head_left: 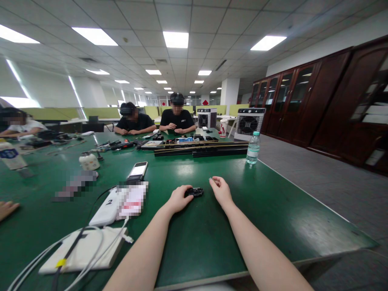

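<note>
On the green table (194, 242), my left hand (181, 198) grips the left end of a small black part (197, 192), whose right end sticks out past the fingers. To the right of it, my right hand (221, 190) is raised slightly with thumb and fingertips pinched on a tiny, light-coloured piece (211, 180). What that piece is cannot be made out. The two hands are apart, with green tabletop between them.
Left of my hands are a white power bank (104, 208), a phone (138, 171), and a white box (81, 252) with cables. Farther off are long black bars (218, 151), a water bottle (253, 148) and several people. Another person's hand (7, 209) rests at the left edge.
</note>
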A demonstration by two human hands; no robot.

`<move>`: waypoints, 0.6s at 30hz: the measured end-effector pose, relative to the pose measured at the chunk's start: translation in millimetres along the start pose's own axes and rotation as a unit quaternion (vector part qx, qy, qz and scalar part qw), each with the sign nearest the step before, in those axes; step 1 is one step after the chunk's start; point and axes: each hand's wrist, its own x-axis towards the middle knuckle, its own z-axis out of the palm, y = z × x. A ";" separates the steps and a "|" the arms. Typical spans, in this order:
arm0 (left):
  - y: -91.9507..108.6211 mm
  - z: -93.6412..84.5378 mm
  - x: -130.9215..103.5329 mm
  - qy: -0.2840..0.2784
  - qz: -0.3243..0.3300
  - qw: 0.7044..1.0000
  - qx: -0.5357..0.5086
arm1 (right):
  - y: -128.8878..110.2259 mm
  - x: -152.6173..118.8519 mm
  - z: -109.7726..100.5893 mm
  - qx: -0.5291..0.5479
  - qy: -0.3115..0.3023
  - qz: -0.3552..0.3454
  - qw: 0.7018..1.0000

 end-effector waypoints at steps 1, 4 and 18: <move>0.0 0.0 0.1 -0.001 0.000 1.000 0.000 | 0.1 0.1 -0.2 -0.002 0.000 0.001 1.000; -1.0 0.6 0.6 0.002 0.001 1.000 -0.003 | 1.0 0.4 -0.5 -0.005 0.000 -0.001 1.000; -4.3 2.5 1.6 0.003 -0.005 1.000 -0.014 | 0.0 -0.3 -0.1 -0.015 0.001 -0.010 1.000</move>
